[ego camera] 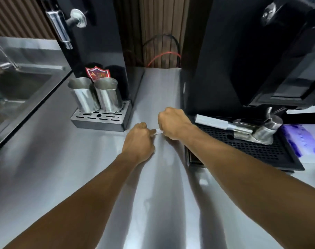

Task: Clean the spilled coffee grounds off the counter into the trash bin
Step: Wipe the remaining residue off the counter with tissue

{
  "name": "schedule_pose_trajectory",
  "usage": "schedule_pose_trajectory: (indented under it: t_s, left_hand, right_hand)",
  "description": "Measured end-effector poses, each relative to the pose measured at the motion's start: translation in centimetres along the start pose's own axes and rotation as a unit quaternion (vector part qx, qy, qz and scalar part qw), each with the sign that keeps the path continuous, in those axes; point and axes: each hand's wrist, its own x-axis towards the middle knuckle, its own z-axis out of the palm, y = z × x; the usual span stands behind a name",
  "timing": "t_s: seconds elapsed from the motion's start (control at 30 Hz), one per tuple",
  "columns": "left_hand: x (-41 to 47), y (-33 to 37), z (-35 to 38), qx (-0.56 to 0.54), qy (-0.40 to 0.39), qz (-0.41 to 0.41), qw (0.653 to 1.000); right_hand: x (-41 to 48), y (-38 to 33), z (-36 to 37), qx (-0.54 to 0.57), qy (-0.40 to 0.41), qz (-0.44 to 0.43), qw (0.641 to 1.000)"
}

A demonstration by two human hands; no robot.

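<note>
We see both hands low over the steel tabletop (63, 177), in the lane between the two black machines. The left hand (138, 141) is curled, knuckles up, and its fingertips pinch one end of a small white slip (158, 131), paper or thin card as far as we can tell. The right hand (172, 123) is also curled and grips the other end, just beside the corner of the black grated tray (261, 150), where a metal portafilter (243, 128) lies. The slip sits just above or on the surface, and we cannot tell which. We can make out no coffee grounds on the bare steel; they may lie under the hands or be too fine for this view. The trash bin is not in sight either. We judge the task to be in its gathering stage, with the slip serving as a scraper or scoop. The carrying and tipping into the bin are still to do, and we cannot say how much of the spill has been collected. To the left, two steel pitchers (95, 94) stand on a small drip tray (101, 121), with a sink (18, 87) beyond.
</note>
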Motion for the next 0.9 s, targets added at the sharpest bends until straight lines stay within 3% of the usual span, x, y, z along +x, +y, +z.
schedule_pose_trajectory:
  t_s: [0.17,0.33,0.6,0.9]
  left_hand:
    - [0.4,1.4,1.4,-0.058,-0.028,0.029,0.998]
    - [-1.7,2.3,1.2,-0.068,-0.069,0.045,0.994]
    - [-9.0,4.9,-0.1,-0.057,-0.039,0.03,0.997]
    - [-16.3,12.0,-0.4,-0.055,-0.016,-0.011,0.998]
  right_hand:
    - [-1.5,0.5,-0.7,-0.045,-0.044,0.009,0.998]
    - [-4.2,0.4,-0.6,-0.014,-0.076,-0.005,0.997]
    - [-11.8,-1.8,0.3,0.024,-0.03,-0.089,0.995]
    - [-19.0,0.5,3.4,0.1,-0.035,-0.11,0.988]
